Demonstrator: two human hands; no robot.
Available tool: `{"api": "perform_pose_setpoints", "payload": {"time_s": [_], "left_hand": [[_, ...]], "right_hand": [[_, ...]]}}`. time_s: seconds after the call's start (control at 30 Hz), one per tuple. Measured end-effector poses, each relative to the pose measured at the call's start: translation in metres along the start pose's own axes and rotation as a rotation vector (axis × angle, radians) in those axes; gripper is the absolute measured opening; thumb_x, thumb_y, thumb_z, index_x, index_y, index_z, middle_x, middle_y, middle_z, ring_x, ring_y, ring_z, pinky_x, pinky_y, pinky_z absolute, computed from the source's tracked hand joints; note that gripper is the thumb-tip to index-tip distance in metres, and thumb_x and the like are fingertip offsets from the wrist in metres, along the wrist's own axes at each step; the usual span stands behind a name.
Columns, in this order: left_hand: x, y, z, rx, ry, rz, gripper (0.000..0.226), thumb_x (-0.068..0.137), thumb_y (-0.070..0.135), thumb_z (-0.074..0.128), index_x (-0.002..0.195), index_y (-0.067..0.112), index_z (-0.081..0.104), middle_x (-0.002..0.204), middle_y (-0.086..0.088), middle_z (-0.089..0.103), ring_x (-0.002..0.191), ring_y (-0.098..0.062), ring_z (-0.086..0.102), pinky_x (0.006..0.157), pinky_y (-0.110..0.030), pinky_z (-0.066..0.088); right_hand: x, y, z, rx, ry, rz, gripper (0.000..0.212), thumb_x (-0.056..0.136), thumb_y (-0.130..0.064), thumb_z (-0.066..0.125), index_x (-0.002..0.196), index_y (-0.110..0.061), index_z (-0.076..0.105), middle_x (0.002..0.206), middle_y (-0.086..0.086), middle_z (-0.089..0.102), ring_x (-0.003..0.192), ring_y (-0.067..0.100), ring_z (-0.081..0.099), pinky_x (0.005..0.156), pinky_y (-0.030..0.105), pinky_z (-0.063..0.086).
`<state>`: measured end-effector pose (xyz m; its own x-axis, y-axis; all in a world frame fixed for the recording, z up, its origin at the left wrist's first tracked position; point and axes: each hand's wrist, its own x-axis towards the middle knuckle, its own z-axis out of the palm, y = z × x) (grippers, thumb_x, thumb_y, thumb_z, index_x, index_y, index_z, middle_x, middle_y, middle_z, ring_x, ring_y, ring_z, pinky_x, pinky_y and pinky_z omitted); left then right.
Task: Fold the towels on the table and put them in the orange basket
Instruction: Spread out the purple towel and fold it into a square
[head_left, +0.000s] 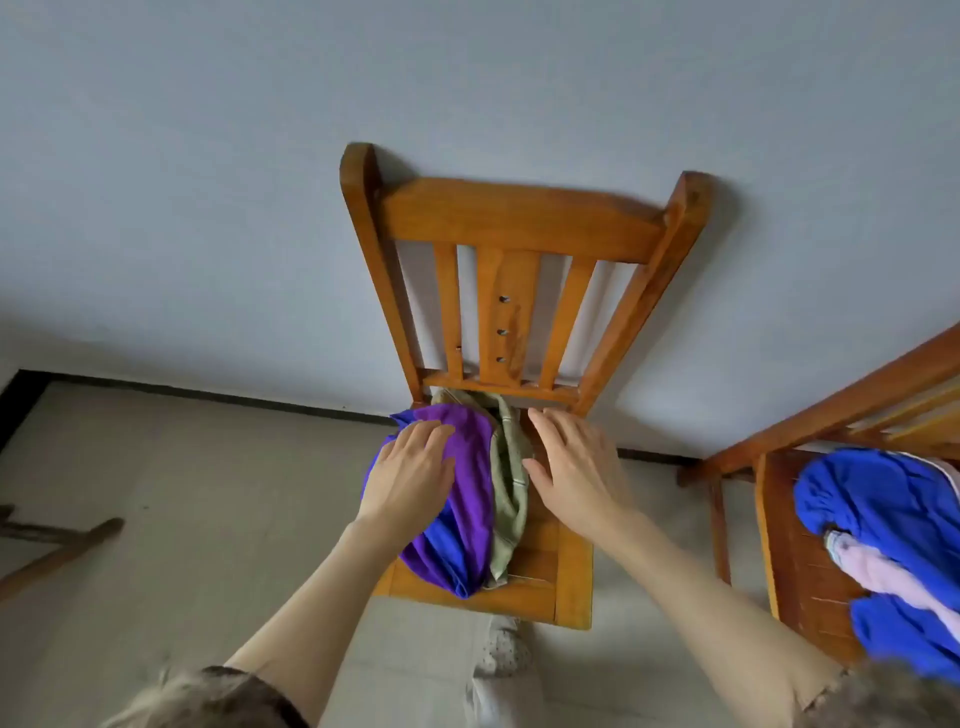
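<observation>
My left hand (415, 467) lies flat, fingers straight, on the purple towel (462, 519), which is bunched on the wooden chair seat (561, 587), its long axis running from front edge toward the backrest. The olive towel (509, 493) lies alongside it. My right hand (576, 467), grip released, touches that towel.

No lettering, label, brand mark, number or sign can be read anywhere in this view.
</observation>
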<state>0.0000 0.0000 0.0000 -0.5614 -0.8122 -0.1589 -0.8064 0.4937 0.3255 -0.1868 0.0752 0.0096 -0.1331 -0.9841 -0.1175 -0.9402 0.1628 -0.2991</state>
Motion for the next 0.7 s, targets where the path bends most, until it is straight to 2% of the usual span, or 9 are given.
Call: {"api": "perform_pose_setpoints", "payload": {"time_s": [0.07, 0.17, 0.27, 0.4, 0.47, 0.53, 0.63, 0.7], "left_hand": [[0.011, -0.011, 0.029, -0.022, -0.005, -0.028, 0.038, 0.091, 0.018, 0.055, 0.128, 0.009, 0.052, 0.129, -0.008, 0.054, 0.119, -0.028, 0.051, 0.091, -0.038, 0.044], [0.022, -0.032, 0.079, 0.018, -0.04, 0.014, 0.042, 0.069, 0.007, 0.077, 0.109, 0.008, 0.065, 0.109, -0.009, 0.066, 0.101, -0.029, 0.064, 0.071, -0.036, 0.054], [0.034, -0.048, 0.121, 0.085, -0.063, 0.063, 0.047, 0.056, 0.004, 0.082, 0.101, 0.01, 0.068, 0.103, -0.008, 0.068, 0.098, -0.028, 0.066, 0.064, -0.035, 0.056], [0.04, -0.069, 0.169, 0.143, -0.155, 0.14, 0.059, 0.047, 0.003, 0.086, 0.104, 0.011, 0.07, 0.11, -0.011, 0.067, 0.101, -0.03, 0.066, 0.066, -0.036, 0.056], [0.042, -0.078, 0.187, 0.167, -0.192, 0.163, 0.066, 0.047, 0.007, 0.086, 0.111, 0.014, 0.068, 0.12, -0.011, 0.063, 0.109, -0.03, 0.062, 0.072, -0.036, 0.056], [0.041, -0.084, 0.198, 0.169, -0.233, 0.163, 0.069, 0.057, 0.01, 0.084, 0.121, 0.015, 0.062, 0.131, -0.012, 0.056, 0.119, -0.03, 0.055, 0.083, -0.039, 0.053], [0.04, -0.094, 0.212, 0.173, -0.258, 0.178, 0.069, 0.076, 0.014, 0.071, 0.139, 0.017, 0.043, 0.147, -0.013, 0.036, 0.135, -0.032, 0.035, 0.103, -0.048, 0.037], [0.04, -0.099, 0.216, 0.197, -0.271, 0.185, 0.071, 0.07, 0.016, 0.076, 0.135, 0.014, 0.048, 0.144, -0.015, 0.041, 0.132, -0.033, 0.04, 0.099, -0.052, 0.039]], "right_hand": [[0.013, 0.008, 0.023, 0.023, -0.059, 0.015, 0.055, 0.094, -0.036, 0.048, 0.143, -0.017, 0.033, 0.142, 0.004, 0.043, 0.132, 0.022, 0.039, 0.105, 0.038, 0.033], [0.024, 0.02, 0.064, 0.044, -0.168, 0.024, 0.052, 0.096, -0.037, 0.043, 0.144, -0.019, 0.03, 0.144, 0.0, 0.04, 0.133, 0.017, 0.036, 0.107, 0.034, 0.031], [0.034, 0.028, 0.107, 0.12, -0.226, 0.051, 0.047, 0.097, -0.031, 0.044, 0.141, -0.016, 0.037, 0.137, 0.002, 0.048, 0.124, 0.019, 0.045, 0.101, 0.035, 0.04], [0.037, 0.027, 0.162, 0.26, -0.323, 0.164, 0.034, 0.096, -0.026, 0.048, 0.127, -0.012, 0.052, 0.113, 0.004, 0.061, 0.103, 0.021, 0.059, 0.087, 0.035, 0.047], [0.038, 0.024, 0.188, 0.345, -0.364, 0.234, 0.035, 0.095, -0.026, 0.05, 0.126, -0.011, 0.052, 0.116, 0.004, 0.06, 0.104, 0.021, 0.06, 0.089, 0.038, 0.048], [0.039, 0.02, 0.21, 0.405, -0.402, 0.319, 0.041, 0.095, -0.028, 0.051, 0.131, -0.011, 0.047, 0.122, 0.005, 0.058, 0.108, 0.021, 0.059, 0.091, 0.039, 0.049], [0.044, 0.015, 0.234, 0.522, -0.395, 0.503, 0.046, 0.093, -0.029, 0.055, 0.133, -0.009, 0.044, 0.122, 0.008, 0.059, 0.11, 0.024, 0.058, 0.092, 0.041, 0.048], [0.047, 0.011, 0.244, 0.631, -0.372, 0.644, 0.043, 0.091, -0.025, 0.058, 0.128, -0.006, 0.048, 0.115, 0.01, 0.064, 0.107, 0.025, 0.06, 0.091, 0.04, 0.048]]}}
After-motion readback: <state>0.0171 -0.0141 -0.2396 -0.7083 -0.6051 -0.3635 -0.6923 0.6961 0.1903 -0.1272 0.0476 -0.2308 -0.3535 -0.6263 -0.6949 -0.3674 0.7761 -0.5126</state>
